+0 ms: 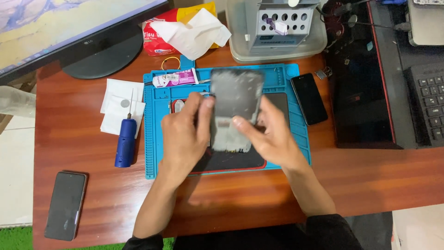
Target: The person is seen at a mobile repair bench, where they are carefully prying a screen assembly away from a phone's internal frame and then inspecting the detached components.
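Both hands meet over the middle of a blue work mat (pixel 155 134) that lies on a reddish wooden tabletop (pixel 78 139), and between them they hold up a grey phone panel (pixel 235 109), a flat rectangular piece with its dull inner face toward the camera, blurred along its upper part. The left hand (pixel 182 134) has its fingers (pixel 205 121) closed on the panel's left edge, thumb pressed along the side. The right hand (pixel 273 134) grips the opposite edge, its fingers (pixel 245 124) curled onto the panel's lower right face. The panel hangs above the mat rather than resting on it, and beneath it lies a dark pad with a red border (pixel 231 162), partly hidden by the hands. At the mat's top left lies a small white-and-purple tube (pixel 175 78). Just right of the mat, a black phone (pixel 309 98) rests face up on the wood. To the left of the mat sit white paper squares (pixel 118 99), and over them a blue-handled screwdriver (pixel 126 141) with its thin tip pointing away from the person. Another dark phone (pixel 65 205) lies near the tabletop's front left corner, well apart from the mat. Behind the mat are a yellow rubber band (pixel 170 63), a red tissue pack (pixel 159 39) with a white tissue (pixel 194 32) pulled out, a monitor stand (pixel 104 53), and a pale tray holding a grey perforated box (pixel 283 21). A black keyboard (pixel 428 104) sits at the far right.
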